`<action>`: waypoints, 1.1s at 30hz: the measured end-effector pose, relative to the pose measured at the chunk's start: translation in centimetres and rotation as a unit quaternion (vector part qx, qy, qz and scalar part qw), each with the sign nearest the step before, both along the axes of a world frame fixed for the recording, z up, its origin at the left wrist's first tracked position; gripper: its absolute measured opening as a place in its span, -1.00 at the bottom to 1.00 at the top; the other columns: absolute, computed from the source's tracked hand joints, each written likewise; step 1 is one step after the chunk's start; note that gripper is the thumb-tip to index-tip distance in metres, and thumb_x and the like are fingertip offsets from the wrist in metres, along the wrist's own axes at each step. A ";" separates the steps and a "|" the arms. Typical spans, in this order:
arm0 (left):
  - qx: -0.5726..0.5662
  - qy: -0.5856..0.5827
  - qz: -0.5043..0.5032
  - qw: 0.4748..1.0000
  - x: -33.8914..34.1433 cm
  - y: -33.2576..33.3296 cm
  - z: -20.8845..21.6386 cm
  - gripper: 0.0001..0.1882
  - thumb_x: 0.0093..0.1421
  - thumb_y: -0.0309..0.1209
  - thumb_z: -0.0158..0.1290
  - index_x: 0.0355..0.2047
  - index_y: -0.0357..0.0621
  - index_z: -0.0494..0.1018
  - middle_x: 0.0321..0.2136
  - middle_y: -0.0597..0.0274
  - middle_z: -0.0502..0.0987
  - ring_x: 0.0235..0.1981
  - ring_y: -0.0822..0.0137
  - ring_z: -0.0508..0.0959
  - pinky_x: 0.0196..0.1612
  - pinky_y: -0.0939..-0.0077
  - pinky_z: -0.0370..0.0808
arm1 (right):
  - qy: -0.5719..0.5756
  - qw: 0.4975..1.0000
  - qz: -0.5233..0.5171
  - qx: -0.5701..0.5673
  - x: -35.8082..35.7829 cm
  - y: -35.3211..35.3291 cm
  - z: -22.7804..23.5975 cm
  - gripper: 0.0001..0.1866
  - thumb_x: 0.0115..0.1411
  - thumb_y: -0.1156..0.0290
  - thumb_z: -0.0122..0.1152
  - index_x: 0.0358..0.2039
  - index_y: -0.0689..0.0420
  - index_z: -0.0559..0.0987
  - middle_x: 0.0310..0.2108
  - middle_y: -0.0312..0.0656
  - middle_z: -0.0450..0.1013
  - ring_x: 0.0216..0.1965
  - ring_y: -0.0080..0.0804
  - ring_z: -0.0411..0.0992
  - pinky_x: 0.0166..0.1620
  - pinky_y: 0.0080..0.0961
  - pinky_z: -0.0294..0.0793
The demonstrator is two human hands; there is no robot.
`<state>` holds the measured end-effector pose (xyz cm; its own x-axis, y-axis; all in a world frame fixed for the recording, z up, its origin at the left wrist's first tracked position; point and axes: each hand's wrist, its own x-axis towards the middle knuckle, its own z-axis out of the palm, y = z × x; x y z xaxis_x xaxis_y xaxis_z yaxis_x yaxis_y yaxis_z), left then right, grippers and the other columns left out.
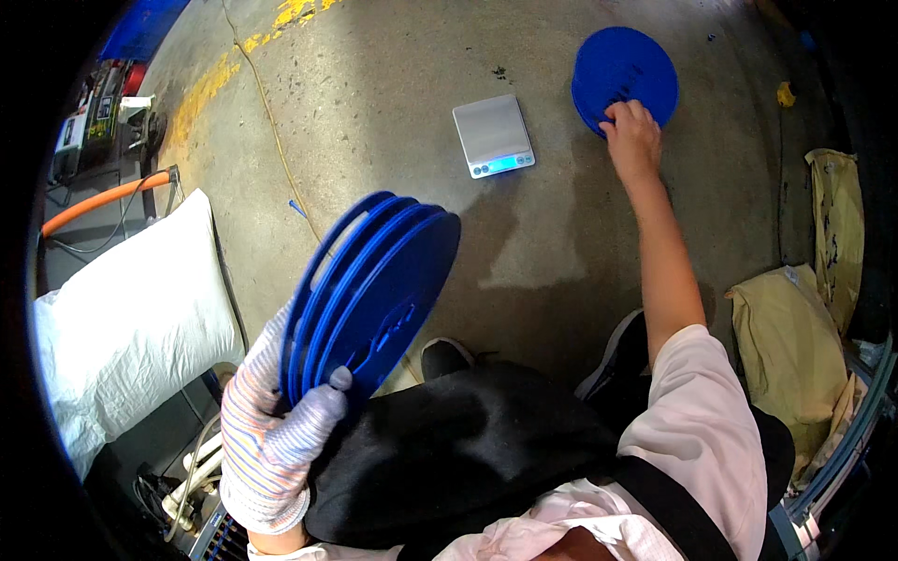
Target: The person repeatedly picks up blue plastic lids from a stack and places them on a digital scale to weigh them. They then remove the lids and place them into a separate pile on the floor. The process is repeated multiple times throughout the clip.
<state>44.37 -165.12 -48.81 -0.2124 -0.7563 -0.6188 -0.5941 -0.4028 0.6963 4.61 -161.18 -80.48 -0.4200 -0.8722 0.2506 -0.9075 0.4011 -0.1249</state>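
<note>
My left hand (285, 421), in a striped knit glove, grips several round blue plastic discs (402, 280) held together like reel flanges. They stand tilted on edge above my lap, and the thumb presses on the front one near its slotted centre. Out on the floor at the far right lie more blue discs (631, 70), overlapping in a low stack. My bare right hand (633, 136) reaches to their near edge, its fingers curled onto them; the fingertips are partly hidden. A small silver scale (493, 136) with a lit blue display sits left of that stack.
A white sack (140, 327) lies at the left, near an orange hose (108, 201). Tan sacks (790, 337) rest at the right. A thin cord (267, 103) runs along the concrete floor (374, 112). My shoes (446, 358) show below the scale.
</note>
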 end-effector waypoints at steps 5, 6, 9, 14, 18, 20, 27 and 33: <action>-0.043 0.100 0.114 0.988 1.7 0.5 -0.3 -0.44 0.05 -0.20 0.30 -0.01 -0.26 0.46 -0.20 0.13 0.58 -0.18 0.35 0.51 0.02 0.38 0.39 | -0.034 0.996 -0.065 0.059 -1.4 1.2 -2.1 -0.75 0.09 0.32 0.30 -0.21 0.05 0.54 -0.23 -0.18 0.44 -0.12 -0.16 0.41 -0.06 -0.18 0.37; -0.060 0.099 0.125 0.985 1.7 0.5 -0.3 -0.46 0.07 -0.17 0.28 -0.04 -0.27 0.47 -0.18 0.13 0.57 -0.15 0.34 0.50 0.04 0.37 0.38 | -0.038 0.994 -0.079 0.064 -1.4 1.5 -2.3 -0.75 0.10 0.32 0.30 -0.20 0.05 0.55 -0.22 -0.18 0.44 -0.11 -0.16 0.41 -0.06 -0.18 0.37; -0.094 0.134 0.141 0.976 1.7 0.4 -0.8 -0.46 0.09 -0.13 0.26 -0.05 -0.28 0.46 -0.19 0.12 0.56 -0.16 0.32 0.51 0.03 0.36 0.39 | -0.064 0.994 -0.082 -0.030 0.3 1.2 -0.9 -0.75 0.12 0.34 0.28 -0.17 0.05 0.55 -0.24 -0.17 0.45 -0.14 -0.16 0.43 -0.09 -0.23 0.40; -0.060 0.235 0.151 0.958 2.0 0.2 -1.3 -0.65 0.27 -0.31 0.07 0.01 -0.18 0.46 -0.06 0.14 0.53 -0.04 0.32 0.49 0.06 0.37 0.41 | -0.297 0.914 0.061 -0.269 11.1 -1.4 5.9 -0.79 0.10 0.36 0.30 -0.25 0.09 0.55 -0.32 -0.18 0.43 -0.27 -0.23 0.43 -0.24 -0.34 0.44; -0.043 0.227 0.157 0.960 1.6 0.0 -2.0 -0.65 0.23 -0.32 0.11 -0.01 -0.18 0.46 -0.07 0.17 0.53 -0.05 0.29 0.51 0.05 0.35 0.42 | -0.437 0.782 0.302 -0.326 22.6 -0.9 13.7 -0.56 -0.04 0.13 0.42 -0.19 0.09 0.54 -0.29 -0.19 0.44 -0.28 -0.21 0.42 -0.18 -0.31 0.38; -0.029 0.212 0.135 0.967 1.2 -0.1 -2.2 -0.63 0.20 -0.31 0.14 -0.02 -0.21 0.46 -0.11 0.18 0.55 -0.10 0.32 0.53 0.03 0.41 0.43 | -0.462 0.764 0.337 -0.298 25.5 -0.4 17.1 -0.44 -0.10 -0.01 0.42 -0.21 0.12 0.53 -0.30 -0.16 0.43 -0.27 -0.18 0.41 -0.17 -0.30 0.35; -0.032 0.191 0.127 0.973 2.6 -0.3 -3.3 -0.63 0.07 -0.46 0.25 -0.09 -0.25 0.49 -0.16 0.18 0.57 -0.13 0.34 0.54 0.02 0.43 0.47 | -0.510 0.771 0.278 -0.261 28.2 -0.3 19.0 -0.50 -0.14 0.17 0.44 -0.24 0.14 0.49 -0.31 -0.16 0.33 -0.25 -0.17 0.32 -0.20 -0.31 0.25; -0.041 0.204 0.117 0.971 2.9 -0.3 -3.4 -0.61 0.06 -0.44 0.26 -0.09 -0.26 0.49 -0.16 0.16 0.57 -0.12 0.31 0.54 0.04 0.41 0.45 | -0.537 0.745 0.272 -0.288 28.1 0.0 19.2 -0.56 -0.19 0.32 0.48 -0.26 0.16 0.55 -0.36 -0.19 0.38 -0.29 -0.21 0.38 -0.20 -0.33 0.34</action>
<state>47.29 -165.38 -52.24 -0.2427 -0.8568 -0.4549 -0.1607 -0.4269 0.8899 32.73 -161.23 -61.28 -0.2715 -0.8645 0.4231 -0.1695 -0.3898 -0.9052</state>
